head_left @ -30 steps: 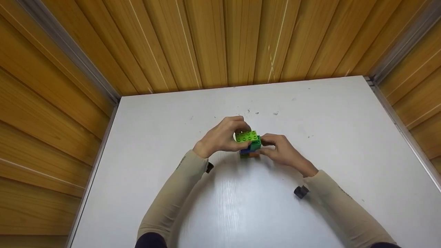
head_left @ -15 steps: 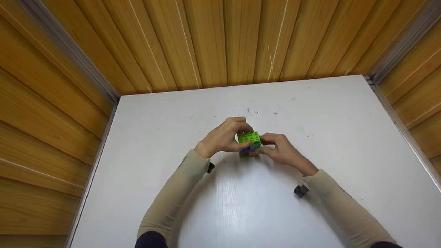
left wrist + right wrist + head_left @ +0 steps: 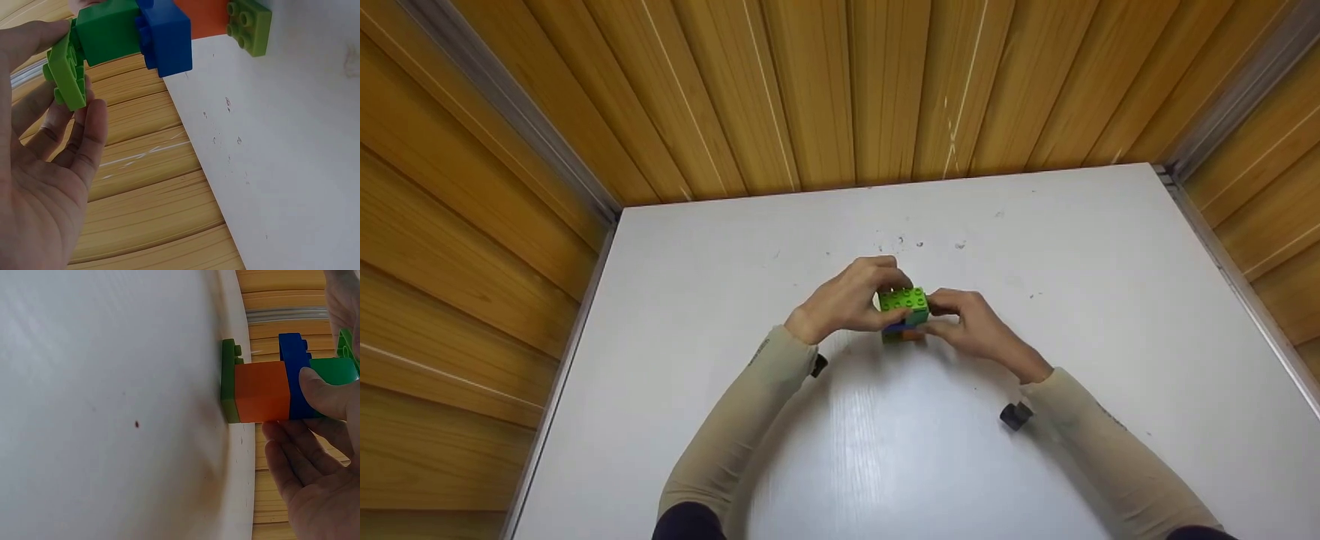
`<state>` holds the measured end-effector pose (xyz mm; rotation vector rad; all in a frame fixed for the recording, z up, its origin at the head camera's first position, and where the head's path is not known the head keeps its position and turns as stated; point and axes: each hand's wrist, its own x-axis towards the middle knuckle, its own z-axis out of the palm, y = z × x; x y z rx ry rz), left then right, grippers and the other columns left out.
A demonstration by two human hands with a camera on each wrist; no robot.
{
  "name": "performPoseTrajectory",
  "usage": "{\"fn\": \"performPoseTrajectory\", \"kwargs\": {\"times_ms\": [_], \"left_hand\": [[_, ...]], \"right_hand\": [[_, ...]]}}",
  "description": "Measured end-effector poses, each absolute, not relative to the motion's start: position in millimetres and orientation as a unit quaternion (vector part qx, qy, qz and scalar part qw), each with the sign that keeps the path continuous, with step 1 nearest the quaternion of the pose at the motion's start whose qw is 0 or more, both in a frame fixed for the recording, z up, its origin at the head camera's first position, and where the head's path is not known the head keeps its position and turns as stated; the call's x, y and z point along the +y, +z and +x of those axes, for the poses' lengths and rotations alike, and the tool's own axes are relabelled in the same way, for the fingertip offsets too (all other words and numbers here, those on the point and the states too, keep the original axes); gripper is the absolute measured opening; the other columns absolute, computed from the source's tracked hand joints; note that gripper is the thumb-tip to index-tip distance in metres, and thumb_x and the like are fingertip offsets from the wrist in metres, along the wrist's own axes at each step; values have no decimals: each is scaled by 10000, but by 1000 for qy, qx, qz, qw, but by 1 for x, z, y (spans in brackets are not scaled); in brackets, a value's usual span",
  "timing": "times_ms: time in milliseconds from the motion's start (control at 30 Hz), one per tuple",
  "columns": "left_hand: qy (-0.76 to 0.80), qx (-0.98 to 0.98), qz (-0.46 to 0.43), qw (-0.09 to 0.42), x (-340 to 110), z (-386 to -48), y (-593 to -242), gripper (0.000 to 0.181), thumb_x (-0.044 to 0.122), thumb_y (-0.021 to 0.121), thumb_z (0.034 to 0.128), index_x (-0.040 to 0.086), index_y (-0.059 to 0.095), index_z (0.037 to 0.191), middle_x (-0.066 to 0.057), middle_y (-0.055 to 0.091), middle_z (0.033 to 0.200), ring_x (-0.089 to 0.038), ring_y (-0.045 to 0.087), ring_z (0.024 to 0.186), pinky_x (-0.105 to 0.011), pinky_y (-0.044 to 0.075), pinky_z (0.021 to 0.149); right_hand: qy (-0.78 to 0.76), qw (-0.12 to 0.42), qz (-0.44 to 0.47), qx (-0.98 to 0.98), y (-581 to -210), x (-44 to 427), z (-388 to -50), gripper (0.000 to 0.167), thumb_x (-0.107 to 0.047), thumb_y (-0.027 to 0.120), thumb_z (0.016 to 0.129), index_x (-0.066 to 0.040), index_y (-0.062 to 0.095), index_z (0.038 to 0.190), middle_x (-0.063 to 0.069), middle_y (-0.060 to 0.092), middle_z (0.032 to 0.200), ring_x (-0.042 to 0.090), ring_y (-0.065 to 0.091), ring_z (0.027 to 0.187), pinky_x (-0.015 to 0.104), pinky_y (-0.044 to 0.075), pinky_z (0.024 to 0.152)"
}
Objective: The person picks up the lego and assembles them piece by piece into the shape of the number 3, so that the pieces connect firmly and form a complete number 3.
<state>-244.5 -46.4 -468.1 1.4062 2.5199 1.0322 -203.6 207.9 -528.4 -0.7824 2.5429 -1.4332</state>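
A tower of toy building bricks stands on the white table between the hands. At its foot lies a flat olive-green brick (image 3: 228,385), with an orange brick (image 3: 261,391) on it. Above come a blue brick (image 3: 294,391) and a dark green brick (image 3: 107,34). My left hand (image 3: 849,296) pinches a flat lime-green brick (image 3: 904,299) between thumb and fingers at the top. It looks tilted against the dark green brick in the left wrist view. My right hand (image 3: 973,327) holds the tower from the right, its thumb on the blue brick; some fingers are hidden behind.
The white table (image 3: 697,300) carries small dark marks beyond the hands. Wood-patterned walls (image 3: 825,90) rise at its back and sides. A black device (image 3: 1015,416) sits by the right wrist, another (image 3: 818,365) by the left.
My left hand has shifted slightly right with the lime-green brick, which now covers the dark green studs seen at its right earlier. The right hand has barely moved.
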Motion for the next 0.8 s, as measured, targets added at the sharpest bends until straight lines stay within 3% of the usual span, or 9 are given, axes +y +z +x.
{"fn": "performPoseTrajectory", "kwargs": {"times_ms": [200,467,700,800], "left_hand": [[330,824,460,38,-44,-245,-467,291,238,804,951,24,779,1147,-97,697,1006,-158,679,863,-383,639,783],[312,824,472,31,-42,-245,-467,265,237,807,946,42,790,1125,-72,699,983,-121,675,845,-208,564,742],[317,824,468,39,-40,-245,-466,263,230,813,939,35,795,1115,-79,697,986,-141,671,857,-343,623,770],[314,827,464,38,-39,-244,-466,260,233,815,935,41,797,1109,-73,694,978,-140,660,850,-342,619,766]], "right_hand": [[-472,64,-258,840,-529,208,-203,267,-170,805,971,-158,793,1238,20,768,1157,266,711,1196,499,582,1044],[-469,63,-258,842,-529,207,-203,207,-143,800,972,-137,804,1179,28,774,1132,282,718,1175,511,583,1040],[-471,59,-254,842,-527,208,-204,212,-134,811,961,-137,808,1174,23,776,1127,271,719,1171,499,583,1044],[-469,55,-256,843,-528,209,-204,208,-149,817,959,-152,812,1166,11,775,1116,261,720,1157,499,585,1040]]}}
